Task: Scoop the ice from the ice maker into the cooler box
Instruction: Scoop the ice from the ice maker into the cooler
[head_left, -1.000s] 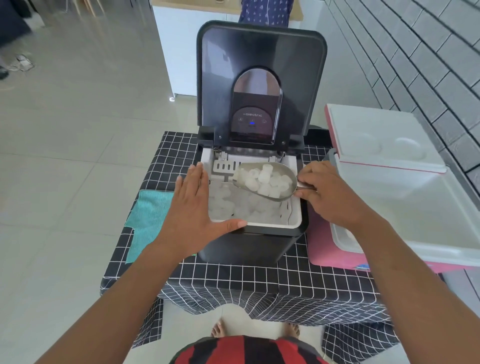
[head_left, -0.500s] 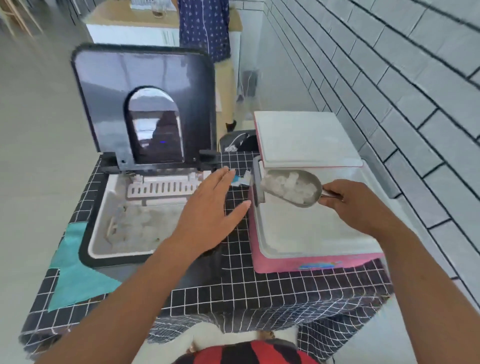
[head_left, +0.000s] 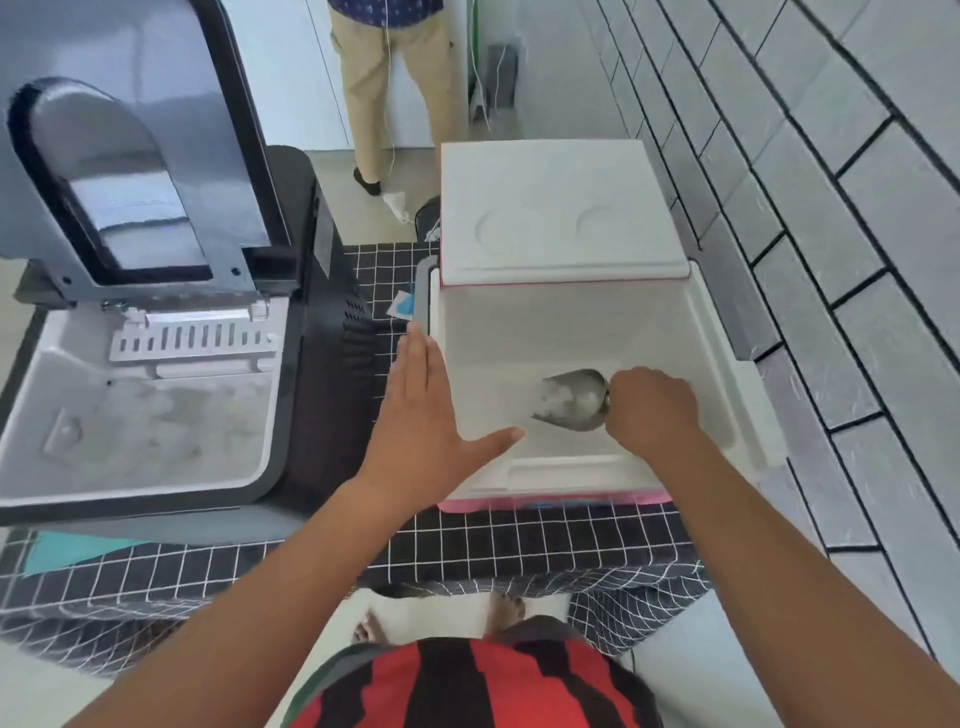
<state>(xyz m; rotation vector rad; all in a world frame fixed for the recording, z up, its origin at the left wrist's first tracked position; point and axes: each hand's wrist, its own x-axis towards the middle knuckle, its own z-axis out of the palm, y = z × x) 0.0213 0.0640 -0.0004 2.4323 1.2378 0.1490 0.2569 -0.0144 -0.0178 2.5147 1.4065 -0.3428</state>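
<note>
The black ice maker (head_left: 317, 364) stands at the left with its lid raised, and ice (head_left: 171, 421) lies in its white basin. To its right sits the pink cooler box (head_left: 722, 364), white inside, its lid (head_left: 561, 208) folded back. My right hand (head_left: 649, 410) grips the handle of a metal scoop (head_left: 571, 400) low inside the cooler, tipped to the left with ice still in it. My left hand (head_left: 421, 415) is flat with straight fingers, resting over the cooler's left rim.
Both machines stand on a black grid tablecloth (head_left: 519, 540) with a teal cloth (head_left: 67, 551) at the front left. A grey brick wall (head_left: 831, 208) runs along the right. Another person's legs (head_left: 395, 88) stand behind the table.
My right hand carried the loaded scoop from the ice maker over to the cooler and lowered it inside, tilting it. My left hand left the ice maker and moved to the cooler's left rim.
</note>
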